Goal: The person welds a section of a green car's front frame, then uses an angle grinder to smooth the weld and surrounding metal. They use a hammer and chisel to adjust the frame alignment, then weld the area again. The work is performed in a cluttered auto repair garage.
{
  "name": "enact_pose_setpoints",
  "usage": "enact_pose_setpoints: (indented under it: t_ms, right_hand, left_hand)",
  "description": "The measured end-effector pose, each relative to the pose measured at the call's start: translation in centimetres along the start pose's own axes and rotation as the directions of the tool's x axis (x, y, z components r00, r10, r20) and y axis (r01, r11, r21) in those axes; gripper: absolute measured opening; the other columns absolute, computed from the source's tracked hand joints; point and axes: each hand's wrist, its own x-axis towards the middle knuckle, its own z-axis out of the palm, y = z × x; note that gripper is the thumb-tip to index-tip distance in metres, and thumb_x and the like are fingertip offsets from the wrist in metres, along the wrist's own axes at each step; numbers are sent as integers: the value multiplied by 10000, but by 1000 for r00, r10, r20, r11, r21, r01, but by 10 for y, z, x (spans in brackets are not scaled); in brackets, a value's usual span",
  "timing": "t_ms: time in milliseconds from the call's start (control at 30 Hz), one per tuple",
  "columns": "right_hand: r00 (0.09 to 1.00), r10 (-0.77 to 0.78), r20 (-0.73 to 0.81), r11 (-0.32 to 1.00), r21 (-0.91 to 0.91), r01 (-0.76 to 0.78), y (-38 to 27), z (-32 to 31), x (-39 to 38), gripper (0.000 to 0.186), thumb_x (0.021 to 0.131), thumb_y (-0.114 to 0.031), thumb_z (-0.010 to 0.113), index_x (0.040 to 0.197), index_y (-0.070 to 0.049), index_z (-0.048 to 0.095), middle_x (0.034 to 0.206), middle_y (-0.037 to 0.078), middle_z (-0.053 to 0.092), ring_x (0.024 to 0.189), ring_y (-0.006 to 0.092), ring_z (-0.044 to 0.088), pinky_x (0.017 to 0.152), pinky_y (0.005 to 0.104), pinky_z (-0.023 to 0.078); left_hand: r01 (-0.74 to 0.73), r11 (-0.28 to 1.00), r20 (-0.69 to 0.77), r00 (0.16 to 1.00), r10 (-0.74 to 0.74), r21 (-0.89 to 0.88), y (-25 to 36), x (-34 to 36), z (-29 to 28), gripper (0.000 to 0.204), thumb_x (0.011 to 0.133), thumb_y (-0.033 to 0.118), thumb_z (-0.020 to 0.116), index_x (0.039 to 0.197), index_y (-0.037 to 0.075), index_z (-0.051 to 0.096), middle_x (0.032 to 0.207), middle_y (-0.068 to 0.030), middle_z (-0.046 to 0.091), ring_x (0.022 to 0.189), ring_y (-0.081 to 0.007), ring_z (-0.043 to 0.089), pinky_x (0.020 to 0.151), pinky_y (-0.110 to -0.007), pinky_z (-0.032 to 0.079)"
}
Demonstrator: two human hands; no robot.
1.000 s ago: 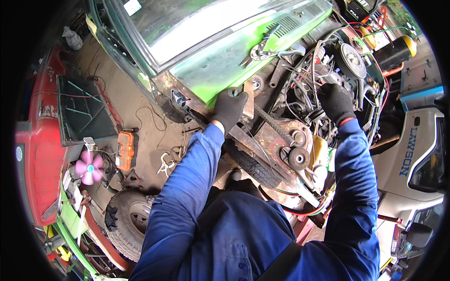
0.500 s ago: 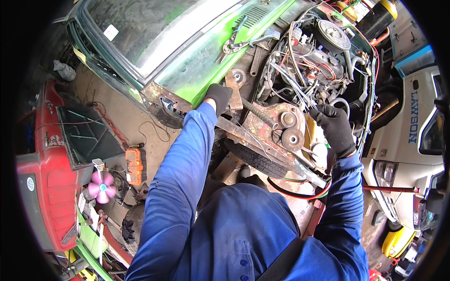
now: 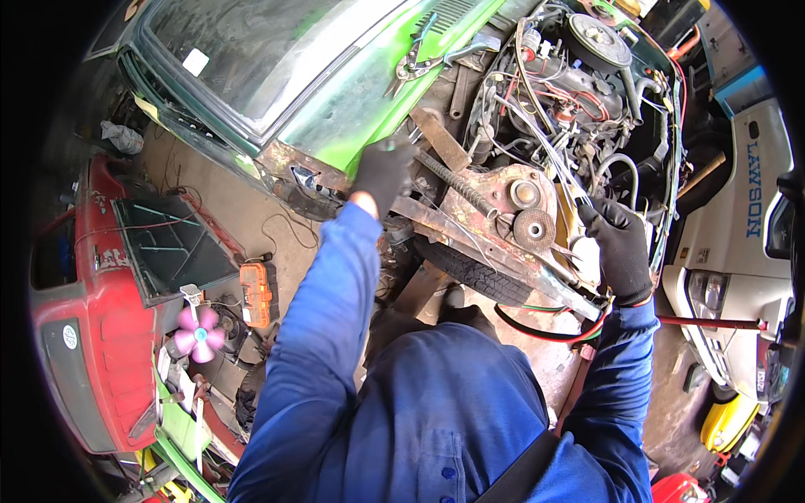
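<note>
My right hand (image 3: 619,245), in a black glove, is closed at the lower end of a bundle of thin pale rods (image 3: 552,147) beside the engine. My left hand (image 3: 384,178), also gloved in black, is over the edge of the green fender (image 3: 340,138). Motion smears its fingers, so its grip does not show. Just beyond it lies a flat rusty metal plate (image 3: 440,139). A ribbed metal bar (image 3: 455,184) slants between my hands, by a worn abrasive disc (image 3: 533,230) on the rusty inner panel.
The open engine bay (image 3: 579,92) lies ahead. Snips (image 3: 411,69) rest on the fender. A tyre (image 3: 474,272) is below the panel. To the left are an orange case (image 3: 256,295), a pink fan (image 3: 200,334) and a red vehicle body (image 3: 126,335); a white van (image 3: 729,210) stands right.
The rusty plate has turned and shifted away from my left hand, covering most of the disc behind it. My left hand has moved slightly. The view has shifted a little.
</note>
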Motion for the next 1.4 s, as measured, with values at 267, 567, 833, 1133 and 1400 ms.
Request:
enact_pose_setpoints:
  t_ms: [267,567,833,1133,1400]
  right_hand:
    - [990,127,53,983,127,-133,-11,33,-48,312,1072,-257,772,1199,24,815,852,-64,677,761,27,526,694,229,445]
    - [873,-158,461,970,236,51,-28,112,-81,349,1093,-340,706,1244,-33,769,1006,185,764,865,319,732,805,443,582]
    - [918,17,395,929,333,-160,-1,86,-106,421,1119,-221,690,1466,19,688,1150,55,784,1038,112,702,960,298,578]
    - [895,131,427,920,284,-270,17,87,-131,260,1107,-198,693,1245,12,759,1001,-3,728,910,89,647,839,285,548]
    - [954,109,278,916,344,-205,20,96,-135,266,1051,-205,689,1180,14,766,900,105,724,806,178,667,781,369,561]
  left_hand:
    - [-97,994,134,986,104,-53,-16,-158,-59,517,1113,376,715,1452,-10,664,1214,-183,820,496,-32,537,446,-230,445]
    - [-211,946,131,960,248,-245,-19,-201,29,454,1141,314,677,1389,-66,667,1117,-206,827,463,-73,521,457,-257,432]
    - [-87,982,196,973,120,-168,-19,-177,36,458,1142,417,647,1343,20,755,545,-23,543,429,-122,480,463,-315,420]
    - [-53,984,348,931,110,-167,-9,-186,65,529,1115,368,701,1453,-38,667,723,-76,687,475,-117,551,473,-303,452]
    - [-80,996,345,937,60,46,-11,-196,57,410,1098,184,731,1453,-14,675,858,-16,706,548,-61,570,500,-252,451]
